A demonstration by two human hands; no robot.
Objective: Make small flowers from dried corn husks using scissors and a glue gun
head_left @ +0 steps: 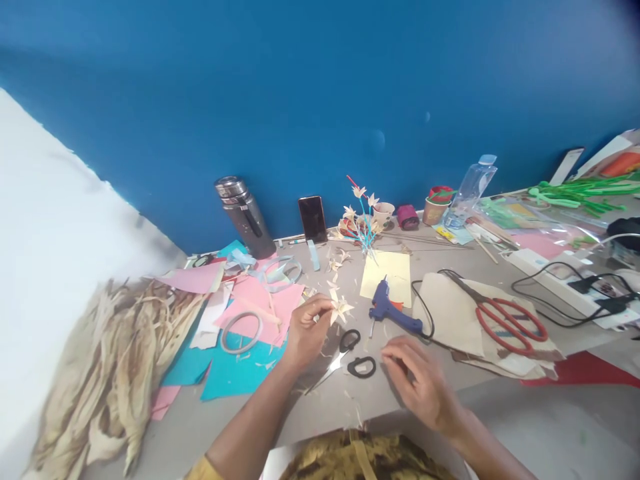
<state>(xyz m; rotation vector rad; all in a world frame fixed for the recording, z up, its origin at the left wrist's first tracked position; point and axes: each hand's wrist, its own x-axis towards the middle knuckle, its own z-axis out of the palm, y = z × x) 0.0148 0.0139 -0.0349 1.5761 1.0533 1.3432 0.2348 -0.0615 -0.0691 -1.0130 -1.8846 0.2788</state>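
My left hand (311, 330) pinches a small pale star-shaped flower (342, 309), which looks made of dried husk, between thumb and fingertips. Low over the table, my right hand (417, 383) is loosely curled, with a gap between thumb and fingers and nothing visible in it. Between the hands lie black-handled scissors (361, 367), blades spread toward the lower left. A blue glue gun (393, 310) lies just beyond my right hand, partly over a yellow paper sheet (397, 267). Farther back, several similar flowers on blue stems (367, 230) stand in a bunch.
Dried husks (115, 360) heap at the left beside pink and blue paper (240, 380) and a tape roll (241, 332). A thermos (247, 220), phone (313, 219) and plastic bottle (470, 193) stand along the wall. Red-handled scissors (510, 325) and a power strip (575, 287) are at right.
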